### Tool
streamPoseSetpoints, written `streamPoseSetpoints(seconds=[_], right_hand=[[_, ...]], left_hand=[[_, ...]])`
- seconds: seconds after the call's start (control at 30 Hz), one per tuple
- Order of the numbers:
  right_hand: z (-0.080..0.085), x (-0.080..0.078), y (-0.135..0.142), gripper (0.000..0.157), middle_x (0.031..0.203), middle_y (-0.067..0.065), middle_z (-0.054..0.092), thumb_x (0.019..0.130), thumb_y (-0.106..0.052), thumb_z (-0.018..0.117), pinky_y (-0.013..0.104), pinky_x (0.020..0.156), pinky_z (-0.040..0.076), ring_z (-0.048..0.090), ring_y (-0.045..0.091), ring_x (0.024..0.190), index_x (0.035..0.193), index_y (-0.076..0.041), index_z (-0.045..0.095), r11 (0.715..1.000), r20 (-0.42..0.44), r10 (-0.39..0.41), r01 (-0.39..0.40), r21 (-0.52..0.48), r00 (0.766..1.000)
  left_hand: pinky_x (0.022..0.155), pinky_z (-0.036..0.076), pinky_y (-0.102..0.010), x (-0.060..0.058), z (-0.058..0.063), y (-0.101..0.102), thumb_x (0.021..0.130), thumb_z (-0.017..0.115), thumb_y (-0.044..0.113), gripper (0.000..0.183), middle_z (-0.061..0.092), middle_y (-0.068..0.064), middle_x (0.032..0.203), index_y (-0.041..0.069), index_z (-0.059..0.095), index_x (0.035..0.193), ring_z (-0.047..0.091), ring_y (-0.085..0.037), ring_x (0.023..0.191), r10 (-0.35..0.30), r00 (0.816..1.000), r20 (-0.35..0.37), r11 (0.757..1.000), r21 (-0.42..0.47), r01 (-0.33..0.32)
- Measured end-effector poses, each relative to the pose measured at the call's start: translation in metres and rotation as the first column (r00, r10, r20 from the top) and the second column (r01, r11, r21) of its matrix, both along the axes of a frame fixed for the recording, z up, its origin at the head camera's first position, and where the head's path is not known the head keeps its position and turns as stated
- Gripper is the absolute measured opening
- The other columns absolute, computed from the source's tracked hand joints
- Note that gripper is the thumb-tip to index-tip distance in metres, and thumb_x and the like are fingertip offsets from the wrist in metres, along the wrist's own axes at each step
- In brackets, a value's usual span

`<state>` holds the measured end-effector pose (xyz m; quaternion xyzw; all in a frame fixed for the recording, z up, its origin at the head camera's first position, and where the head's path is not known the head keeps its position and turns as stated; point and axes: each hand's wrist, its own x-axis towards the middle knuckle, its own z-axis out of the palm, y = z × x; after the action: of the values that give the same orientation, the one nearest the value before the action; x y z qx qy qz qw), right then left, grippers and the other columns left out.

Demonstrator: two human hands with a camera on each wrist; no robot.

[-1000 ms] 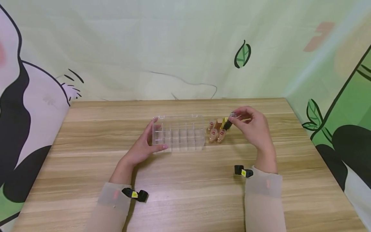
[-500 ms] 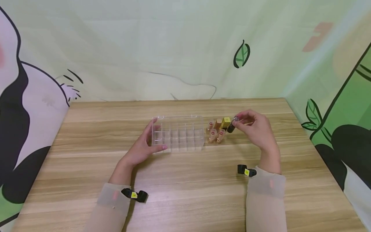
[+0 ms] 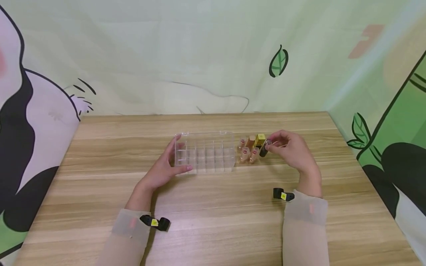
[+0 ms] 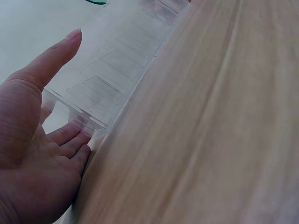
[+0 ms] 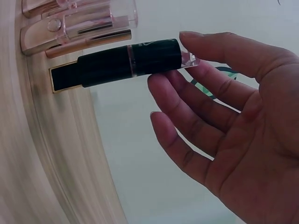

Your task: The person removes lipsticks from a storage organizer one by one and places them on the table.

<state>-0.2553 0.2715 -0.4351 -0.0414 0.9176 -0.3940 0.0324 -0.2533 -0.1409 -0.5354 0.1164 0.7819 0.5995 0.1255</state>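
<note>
My right hand [image 3: 294, 149] pinches the top of a dark lipstick tube [image 5: 131, 60] with a clear end, between thumb and fingers. In the right wrist view the tube's black, gold-edged lower end is close to the tabletop. Just left of it in the head view, a yellow-gold lipstick [image 3: 260, 139] and several pinkish-gold lipsticks [image 3: 244, 155] stand in a cluster. A clear compartmented box [image 3: 205, 153] stands left of these. My left hand [image 3: 160, 169] grips its left end, thumb along the front and fingers behind, partly seen through the plastic.
The wood-grain table [image 3: 219, 221] runs back to a printed cloth backdrop [image 3: 213, 55] with cartoon leaves and black-and-white shapes. Small black wrist cameras [image 3: 159, 223] are strapped at both sleeves.
My right hand has carried the dark lipstick right and toward me, beside the group, uncovering the yellow-gold lipstick. The left hand and the box have stayed in place.
</note>
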Motion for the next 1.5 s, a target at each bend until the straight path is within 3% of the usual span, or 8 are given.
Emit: streamPoseSetpoints(seconds=[0.17,0.5,1.5], right_hand=[[-0.002,-0.002,0.001,0.025,0.113,0.014,0.072,0.097,-0.017,0.073,0.032,0.078,0.053,0.066,0.028,0.102,0.12,-0.006,0.069,1.0,0.039,0.021,-0.021,-0.005,0.999],[-0.006,-0.004,0.0,0.028,0.117,0.017,0.069,0.097,-0.016,0.073,0.033,0.083,0.052,0.065,0.03,0.106,0.121,-0.003,0.068,0.998,0.091,0.068,-0.067,-0.018,0.993],[-0.018,-0.007,0.0,0.028,0.114,0.016,0.068,0.095,-0.015,0.073,0.032,0.083,0.051,0.063,0.028,0.103,0.121,-0.004,0.068,0.997,0.154,0.065,-0.059,-0.044,0.986]], left_hand=[[0.129,0.011,-0.061,0.0,0.002,0.001,0.083,0.089,0.032,0.11,0.035,-0.005,0.164,0.055,0.013,0.16,0.022,-0.032,0.159,0.006,1.0,0.002,1.0,-0.006,-0.006],[0.129,0.011,-0.059,-0.001,0.001,0.001,0.083,0.089,0.03,0.111,0.035,-0.007,0.163,0.049,0.013,0.162,0.022,-0.032,0.159,0.0,1.0,-0.01,1.0,0.009,0.0],[0.13,0.01,-0.057,0.0,0.001,0.0,0.084,0.088,0.03,0.11,0.035,-0.005,0.165,0.053,0.013,0.161,0.017,-0.029,0.161,-0.001,1.0,0.001,1.0,0.018,0.001]])
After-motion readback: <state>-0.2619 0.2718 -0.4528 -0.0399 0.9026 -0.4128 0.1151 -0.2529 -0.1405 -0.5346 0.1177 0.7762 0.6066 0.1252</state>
